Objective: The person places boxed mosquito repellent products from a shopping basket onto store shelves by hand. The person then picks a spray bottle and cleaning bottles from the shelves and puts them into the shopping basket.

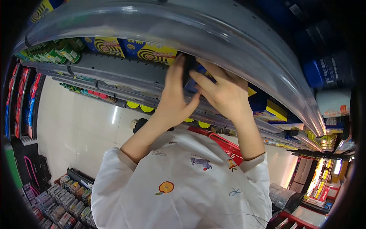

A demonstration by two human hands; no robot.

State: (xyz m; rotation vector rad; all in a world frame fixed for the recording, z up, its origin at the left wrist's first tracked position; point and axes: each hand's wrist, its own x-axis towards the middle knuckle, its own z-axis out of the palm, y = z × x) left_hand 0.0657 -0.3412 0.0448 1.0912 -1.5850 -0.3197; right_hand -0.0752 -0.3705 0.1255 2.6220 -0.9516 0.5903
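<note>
left hand [174, 93]: fingers blurred. right hand [227, 93]: partly hidden by the shelf edge [213, 44]. upper-left box [40, 11]: cut off by top border.

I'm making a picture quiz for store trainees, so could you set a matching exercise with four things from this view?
Things
1. Right hand
2. Spiral-patterned boxes
3. Shopping basket
4. Shirt

Colours and states
A. White, dotted with small motifs
B. Yellow and blue
C. Bare and partly curled
D. Red, partly hidden

Right pairs: 1-C, 2-B, 3-D, 4-A
</note>
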